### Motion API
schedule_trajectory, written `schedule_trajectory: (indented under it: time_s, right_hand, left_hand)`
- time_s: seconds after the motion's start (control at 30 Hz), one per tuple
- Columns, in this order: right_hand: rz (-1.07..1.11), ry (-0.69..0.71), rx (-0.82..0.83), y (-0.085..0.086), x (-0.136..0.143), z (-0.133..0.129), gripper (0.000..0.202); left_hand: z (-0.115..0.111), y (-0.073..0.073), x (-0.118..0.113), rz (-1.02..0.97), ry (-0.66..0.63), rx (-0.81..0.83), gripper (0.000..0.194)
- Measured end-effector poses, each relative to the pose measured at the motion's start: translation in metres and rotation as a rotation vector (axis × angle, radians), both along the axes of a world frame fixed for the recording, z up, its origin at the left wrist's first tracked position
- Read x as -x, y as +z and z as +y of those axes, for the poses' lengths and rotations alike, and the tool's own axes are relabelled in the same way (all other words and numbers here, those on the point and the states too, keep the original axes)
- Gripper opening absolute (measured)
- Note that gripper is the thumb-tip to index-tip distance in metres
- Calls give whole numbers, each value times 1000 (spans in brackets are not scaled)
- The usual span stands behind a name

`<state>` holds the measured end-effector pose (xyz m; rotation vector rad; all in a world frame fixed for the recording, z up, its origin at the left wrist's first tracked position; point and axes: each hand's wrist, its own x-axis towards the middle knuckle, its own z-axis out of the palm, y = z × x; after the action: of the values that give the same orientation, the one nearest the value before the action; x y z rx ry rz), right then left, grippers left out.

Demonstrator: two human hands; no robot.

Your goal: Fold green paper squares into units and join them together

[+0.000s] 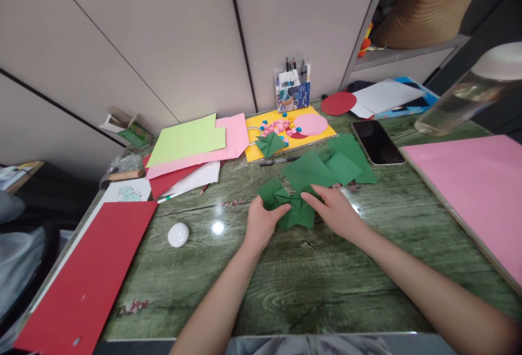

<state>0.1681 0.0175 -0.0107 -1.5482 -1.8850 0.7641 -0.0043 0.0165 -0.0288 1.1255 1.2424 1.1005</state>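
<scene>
A folded green paper piece (297,215) with pointed flaps lies between my hands on the green table (196,284). My left hand (266,220) pinches its left side, thumb on top and fingers hidden beneath the paper. My right hand (333,209) grips its right upper edge between thumb and fingers. Just behind are loose green sheets (310,169), some with folds. A smaller folded green piece (269,144) rests on the front of a yellow sheet (255,154), beside pink and blue bits.
A dark phone (377,143), a pink board (477,181) and a clear bottle (452,102) stand or lie to the right. At left are a white round object (178,234), a red sheet (93,268) and stacked coloured papers (187,143). A marker pack (292,91) leans on the wall.
</scene>
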Motion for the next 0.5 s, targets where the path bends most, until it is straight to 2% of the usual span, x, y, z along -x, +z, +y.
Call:
schedule_trajectory:
  time_s: [0.3, 0.5]
  right_hand:
    - [110, 54, 57, 9, 2, -6, 20]
    - [21, -6, 31, 7, 3, -5, 24]
  left_hand:
    - [-1, 4, 1, 43, 0, -19, 38]
    - [-3, 2, 0, -136, 22, 21, 33]
